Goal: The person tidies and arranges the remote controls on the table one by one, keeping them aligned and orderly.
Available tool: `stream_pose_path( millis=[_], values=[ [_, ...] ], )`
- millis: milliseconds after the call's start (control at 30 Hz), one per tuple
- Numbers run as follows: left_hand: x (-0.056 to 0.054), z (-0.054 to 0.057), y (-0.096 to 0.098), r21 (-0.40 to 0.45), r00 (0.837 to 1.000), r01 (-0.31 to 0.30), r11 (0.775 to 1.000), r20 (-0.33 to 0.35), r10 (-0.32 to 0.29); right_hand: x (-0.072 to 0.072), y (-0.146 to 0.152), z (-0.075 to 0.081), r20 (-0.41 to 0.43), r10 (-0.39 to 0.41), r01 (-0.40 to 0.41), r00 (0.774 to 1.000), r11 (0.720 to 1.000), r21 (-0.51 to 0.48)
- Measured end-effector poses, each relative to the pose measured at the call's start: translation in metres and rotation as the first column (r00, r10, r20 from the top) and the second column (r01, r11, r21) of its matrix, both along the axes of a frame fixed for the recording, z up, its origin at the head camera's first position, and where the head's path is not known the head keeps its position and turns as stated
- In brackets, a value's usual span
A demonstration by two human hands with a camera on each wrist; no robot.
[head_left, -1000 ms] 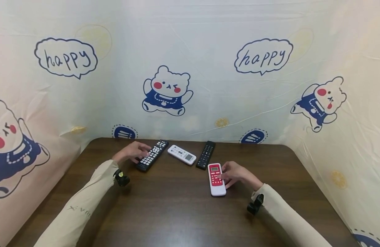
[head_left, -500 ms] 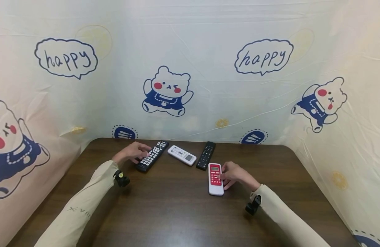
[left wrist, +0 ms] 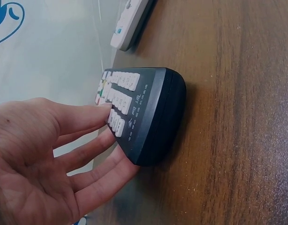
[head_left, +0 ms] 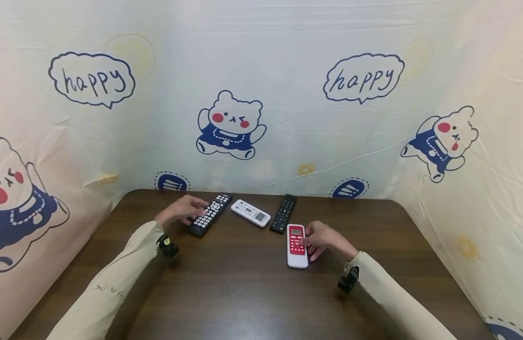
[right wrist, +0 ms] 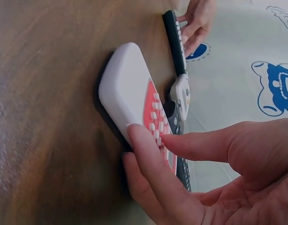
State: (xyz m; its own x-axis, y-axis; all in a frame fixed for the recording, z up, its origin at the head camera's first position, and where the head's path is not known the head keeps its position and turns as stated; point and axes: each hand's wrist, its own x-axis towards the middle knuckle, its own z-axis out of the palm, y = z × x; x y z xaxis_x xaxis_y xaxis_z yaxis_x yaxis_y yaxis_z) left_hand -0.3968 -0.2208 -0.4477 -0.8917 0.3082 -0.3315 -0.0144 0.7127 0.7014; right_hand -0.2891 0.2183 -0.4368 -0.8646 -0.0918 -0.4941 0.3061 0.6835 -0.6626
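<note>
My left hand (head_left: 182,209) holds a black remote control with white keys (head_left: 210,214) at the back left. In the left wrist view its thumb lies over the keys and the other fingers are at the side edge of the remote (left wrist: 151,126). Toward the right, my right hand (head_left: 323,238) grips a white remote control with a red button panel (head_left: 297,262). The right wrist view shows the thumb on the red panel's buttons and fingers along the side of the white casing (right wrist: 127,89). Both remotes lie face up.
Between the hands lie a white remote control (head_left: 250,213) and a slim black remote control (head_left: 283,214), whose near end is close to the red-and-white one. Behind the brown wooden table (head_left: 227,293) hangs a printed curtain (head_left: 287,61).
The near end of the red-and-white remote has swung slightly left with my right hand, so it lies straighter. My left hand and its remote stay in place.
</note>
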Motion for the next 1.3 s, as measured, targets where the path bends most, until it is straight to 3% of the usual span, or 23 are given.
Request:
stream_pose_path(
  millis=[300, 567, 833, 1133, 1200, 1300],
  values=[
    [0.002, 0.002, 0.002, -0.004, 1.000, -0.002, 1.000, -0.005, 0.002, -0.007, 0.005, 0.004, -0.018, 0.043, -0.043, 0.999, 0.999, 0.007],
    [0.002, 0.004, 0.001, -0.013, 1.000, -0.008, 1.000, -0.010, 0.008, -0.024, 0.013, 0.002, -0.056, 0.090, -0.088, 0.994, 0.996, 0.030],
    [0.006, 0.004, 0.002, -0.005, 1.000, -0.006, 1.000, -0.015, 0.006, -0.036, 0.024, -0.003, -0.204, 0.128, -0.130, 0.971, 0.991, 0.003],
    [0.004, 0.002, 0.002, -0.001, 1.000, -0.016, 1.000, -0.014, 0.016, -0.047, 0.029, -0.007, -0.383, 0.166, -0.156, 0.909, 0.986, 0.058],
    [0.004, 0.001, 0.001, -0.002, 1.000, -0.010, 1.000, -0.015, 0.010, -0.050, 0.028, -0.007, -0.427, 0.208, -0.185, 0.880, 0.978, 0.094],
    [0.004, 0.001, 0.001, -0.006, 1.000, -0.016, 1.000, -0.023, 0.016, -0.055, 0.027, -0.006, -0.506, 0.306, -0.244, 0.806, 0.952, 0.187]
  ],
)
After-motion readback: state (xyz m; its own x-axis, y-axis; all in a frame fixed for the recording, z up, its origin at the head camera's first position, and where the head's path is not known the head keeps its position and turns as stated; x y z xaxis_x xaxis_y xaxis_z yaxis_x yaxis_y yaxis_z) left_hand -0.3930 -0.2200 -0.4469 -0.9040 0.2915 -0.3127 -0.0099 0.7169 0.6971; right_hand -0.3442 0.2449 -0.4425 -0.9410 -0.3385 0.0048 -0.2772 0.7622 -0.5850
